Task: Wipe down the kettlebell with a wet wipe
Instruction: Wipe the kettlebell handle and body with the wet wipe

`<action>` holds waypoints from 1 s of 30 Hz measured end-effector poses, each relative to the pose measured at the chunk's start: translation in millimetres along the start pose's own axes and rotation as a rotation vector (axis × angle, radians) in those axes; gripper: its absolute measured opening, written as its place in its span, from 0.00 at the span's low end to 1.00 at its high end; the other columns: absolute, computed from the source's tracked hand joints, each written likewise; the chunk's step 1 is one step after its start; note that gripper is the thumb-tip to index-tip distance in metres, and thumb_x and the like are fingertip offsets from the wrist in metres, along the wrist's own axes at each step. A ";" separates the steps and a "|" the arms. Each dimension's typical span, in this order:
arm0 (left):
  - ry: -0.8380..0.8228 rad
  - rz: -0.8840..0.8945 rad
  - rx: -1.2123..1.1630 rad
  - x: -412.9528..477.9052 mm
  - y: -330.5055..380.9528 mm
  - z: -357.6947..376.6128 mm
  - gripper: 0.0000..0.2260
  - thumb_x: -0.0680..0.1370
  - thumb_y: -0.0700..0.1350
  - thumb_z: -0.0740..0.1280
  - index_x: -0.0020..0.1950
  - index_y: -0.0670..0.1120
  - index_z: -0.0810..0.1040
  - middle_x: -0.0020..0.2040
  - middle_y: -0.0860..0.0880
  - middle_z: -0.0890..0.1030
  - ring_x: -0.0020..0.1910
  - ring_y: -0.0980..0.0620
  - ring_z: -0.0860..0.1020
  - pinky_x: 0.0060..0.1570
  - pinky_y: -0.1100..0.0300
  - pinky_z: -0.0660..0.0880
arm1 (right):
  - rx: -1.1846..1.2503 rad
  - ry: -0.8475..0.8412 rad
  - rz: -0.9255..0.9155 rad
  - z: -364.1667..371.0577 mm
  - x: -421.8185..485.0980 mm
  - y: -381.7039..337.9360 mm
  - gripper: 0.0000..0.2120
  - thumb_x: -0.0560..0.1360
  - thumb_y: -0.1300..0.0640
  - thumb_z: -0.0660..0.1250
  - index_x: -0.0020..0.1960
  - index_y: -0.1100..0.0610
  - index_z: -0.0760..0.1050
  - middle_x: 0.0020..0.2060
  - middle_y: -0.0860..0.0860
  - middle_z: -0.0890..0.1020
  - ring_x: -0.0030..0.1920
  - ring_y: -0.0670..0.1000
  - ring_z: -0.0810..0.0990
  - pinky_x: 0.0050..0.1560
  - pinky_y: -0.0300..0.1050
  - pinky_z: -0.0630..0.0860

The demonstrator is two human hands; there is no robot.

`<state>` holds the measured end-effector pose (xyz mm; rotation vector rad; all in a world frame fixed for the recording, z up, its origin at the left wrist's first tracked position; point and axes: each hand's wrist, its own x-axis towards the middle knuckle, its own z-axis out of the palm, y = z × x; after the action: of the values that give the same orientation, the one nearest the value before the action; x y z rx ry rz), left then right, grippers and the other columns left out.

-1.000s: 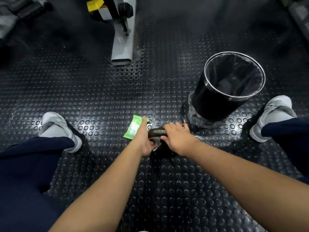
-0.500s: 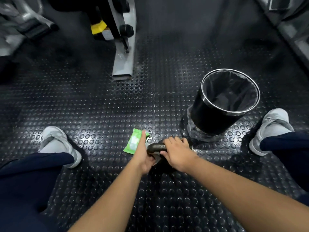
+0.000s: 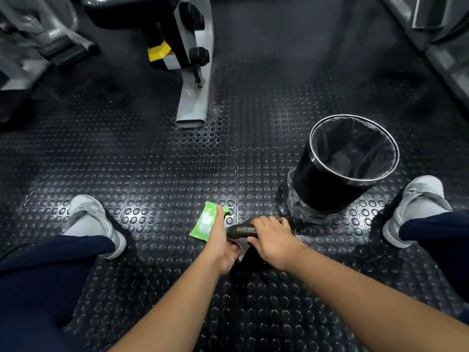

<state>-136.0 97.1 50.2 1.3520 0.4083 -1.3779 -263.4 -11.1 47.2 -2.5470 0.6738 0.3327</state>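
under the right hand [image 3: 275, 243], the kettlebell [image 3: 239, 231]; wet wipe [image 3: 243, 248] in left hand [image 3: 222, 246] alongside

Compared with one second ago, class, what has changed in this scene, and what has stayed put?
No object visibly moved; only the head camera tilted up, sliding everything lower in frame. The right hand still grips the kettlebell handle; the left hand stays beside it by the white wipe. The green wipes pack, bin and shoes are unmoved.

The kettlebell [image 3: 241, 231] stands on the floor [image 3: 152, 161] between the left shoe [image 3: 88, 222] and the right shoe [image 3: 418, 199]. The wipe pack [image 3: 205, 223] lies just left of it, the bin [image 3: 330, 189] behind it to the right (near, apart).
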 end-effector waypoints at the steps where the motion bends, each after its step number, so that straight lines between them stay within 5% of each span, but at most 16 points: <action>1: 0.004 0.007 0.003 2.1 -3.7 -1.9 0.50 0.67 0.81 0.63 0.66 0.38 0.81 0.58 0.40 0.85 0.49 0.45 0.79 0.59 0.52 0.77 | -0.007 -0.011 0.001 -1.8 -0.6 -1.1 0.19 0.85 0.42 0.53 0.70 0.51 0.66 0.66 0.48 0.73 0.67 0.51 0.69 0.76 0.63 0.57; 5: -0.044 -0.002 0.123 5.8 11.8 -11.0 0.49 0.68 0.80 0.62 0.69 0.39 0.77 0.61 0.36 0.84 0.61 0.38 0.81 0.71 0.44 0.73 | -0.001 -0.027 0.009 -3.4 -0.4 -2.9 0.18 0.85 0.43 0.53 0.70 0.51 0.66 0.66 0.48 0.73 0.68 0.52 0.69 0.77 0.63 0.56; 10: -0.081 -0.051 0.336 0.6 43.3 -16.9 0.46 0.74 0.78 0.52 0.64 0.39 0.80 0.58 0.38 0.85 0.59 0.39 0.84 0.56 0.48 0.80 | -0.015 -0.006 0.010 -0.7 -0.4 -0.5 0.17 0.85 0.42 0.53 0.67 0.50 0.67 0.64 0.47 0.73 0.65 0.52 0.69 0.75 0.62 0.58; 12: -0.081 -0.053 0.334 -0.5 40.3 -12.6 0.45 0.74 0.78 0.53 0.64 0.39 0.81 0.57 0.38 0.85 0.59 0.38 0.84 0.58 0.46 0.80 | -0.001 -0.010 0.007 -0.1 0.3 0.1 0.18 0.85 0.42 0.53 0.68 0.51 0.67 0.64 0.48 0.73 0.65 0.52 0.69 0.76 0.62 0.58; 17: -0.002 -0.005 0.185 6.5 0.7 -4.9 0.45 0.72 0.78 0.59 0.66 0.40 0.81 0.53 0.41 0.86 0.40 0.48 0.84 0.42 0.55 0.81 | -0.003 -0.015 -0.005 -1.2 -2.1 -0.6 0.19 0.85 0.42 0.53 0.71 0.51 0.66 0.66 0.47 0.72 0.67 0.51 0.68 0.76 0.62 0.57; 21: -0.092 -0.003 0.230 -5.4 20.3 -9.2 0.47 0.71 0.79 0.58 0.66 0.39 0.81 0.60 0.37 0.84 0.59 0.39 0.83 0.67 0.46 0.76 | 0.002 -0.027 -0.004 -5.4 -2.7 -0.2 0.19 0.85 0.43 0.53 0.71 0.51 0.65 0.67 0.48 0.72 0.68 0.52 0.68 0.77 0.62 0.56; 30: -0.071 -0.008 0.161 -14.7 26.0 -6.4 0.44 0.74 0.76 0.58 0.65 0.38 0.80 0.58 0.37 0.85 0.60 0.39 0.83 0.69 0.44 0.74 | -0.015 -0.015 -0.013 -2.9 -0.4 -0.1 0.18 0.85 0.43 0.53 0.69 0.52 0.66 0.65 0.49 0.73 0.67 0.53 0.69 0.76 0.62 0.58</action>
<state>-114.9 100.4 72.1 1.4284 0.2603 -1.4868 -263.4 -12.3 49.8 -2.5593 0.6516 0.3529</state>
